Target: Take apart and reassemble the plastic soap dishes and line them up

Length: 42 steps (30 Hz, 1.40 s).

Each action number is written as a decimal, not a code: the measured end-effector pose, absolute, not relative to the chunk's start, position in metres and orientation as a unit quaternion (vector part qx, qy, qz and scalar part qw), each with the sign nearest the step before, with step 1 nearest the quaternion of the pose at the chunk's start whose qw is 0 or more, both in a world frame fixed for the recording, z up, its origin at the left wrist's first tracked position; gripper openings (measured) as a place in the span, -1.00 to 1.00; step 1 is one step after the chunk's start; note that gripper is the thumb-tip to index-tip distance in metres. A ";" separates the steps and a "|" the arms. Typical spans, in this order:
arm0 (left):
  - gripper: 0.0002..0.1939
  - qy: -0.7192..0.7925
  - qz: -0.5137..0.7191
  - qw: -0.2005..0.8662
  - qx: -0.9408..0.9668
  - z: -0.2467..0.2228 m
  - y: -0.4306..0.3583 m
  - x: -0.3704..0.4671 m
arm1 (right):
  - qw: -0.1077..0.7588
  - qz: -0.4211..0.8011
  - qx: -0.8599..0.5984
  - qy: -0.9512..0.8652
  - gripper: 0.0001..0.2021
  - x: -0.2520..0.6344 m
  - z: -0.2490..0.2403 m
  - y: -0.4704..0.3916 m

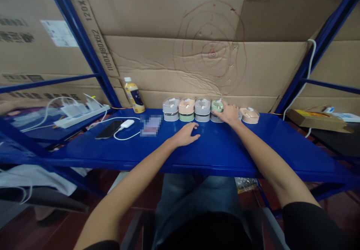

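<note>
A row of small rounded plastic boxes with clear tops stands along the back of the blue shelf [222, 148], mostly stacked in twos. From the left come a grey box [170, 104], a peach box [186, 104] over a green one, and another grey box [202, 105]. My right hand [230, 114] is closed around the side of a green box [217, 106], which sits on a grey one. A peach box [249, 115] stands single at the right end; my fingers partly hide the box beside it. My left hand [186, 134] rests low over the shelf before the stacks, fingers apart, holding nothing.
Left of the stacks are a pixelated flat item [151, 125], a yellow drink bottle [134, 95], a phone [109, 130] and a white charger [127, 124] with its cable. Cardboard [157, 62] backs the shelf; blue posts [105, 88] flank it. A power strip [81, 115] lies further left.
</note>
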State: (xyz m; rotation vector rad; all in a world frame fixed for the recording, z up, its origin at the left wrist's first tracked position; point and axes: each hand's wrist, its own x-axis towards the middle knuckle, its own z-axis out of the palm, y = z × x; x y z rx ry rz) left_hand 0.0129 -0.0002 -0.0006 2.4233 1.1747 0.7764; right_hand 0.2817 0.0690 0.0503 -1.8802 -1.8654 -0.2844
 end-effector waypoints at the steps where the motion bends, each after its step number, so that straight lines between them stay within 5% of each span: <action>1: -0.50 0.415 0.269 0.165 0.853 0.000 0.000 0.013 | 0.253 -0.084 -0.688 -0.675 -0.12 0.285 0.052 0.066; 9: -0.37 0.388 0.369 0.243 0.808 -0.002 0.003 0.015 | 0.455 0.085 -0.537 -0.705 -0.26 0.335 0.068 0.030; 15: -0.10 0.316 0.411 0.433 0.738 0.000 0.010 0.010 | 0.311 0.247 -0.372 -0.839 -0.39 0.326 0.059 0.001; 20: 0.08 0.307 0.355 0.455 0.757 -0.002 0.006 0.006 | 0.200 0.345 -0.266 -0.877 -0.19 0.306 0.047 -0.003; 26: 0.17 0.348 0.342 0.239 0.840 0.000 -0.006 0.017 | 0.139 0.289 -0.301 -0.898 0.07 0.307 0.047 -0.008; 29: 0.10 0.360 0.329 0.187 0.853 0.000 -0.010 0.022 | 0.175 0.192 -0.338 -0.905 0.14 0.292 0.042 -0.010; 33: 0.17 0.352 0.326 0.195 0.855 0.000 -0.011 0.022 | 0.214 0.091 -0.347 -0.909 0.07 0.268 0.035 -0.012; 37: 0.31 0.360 0.324 0.207 0.850 0.004 -0.013 0.019 | 0.275 0.117 -0.347 -0.889 -0.17 0.283 0.042 -0.009; 39: 0.18 0.355 0.317 0.185 0.860 0.007 -0.015 0.019 | 0.329 0.135 -0.376 -0.855 -0.28 0.303 0.048 -0.005; 42: -0.32 0.342 0.295 0.144 0.880 0.007 -0.017 0.019 | 0.394 0.133 -0.445 -0.793 -0.34 0.329 0.053 0.003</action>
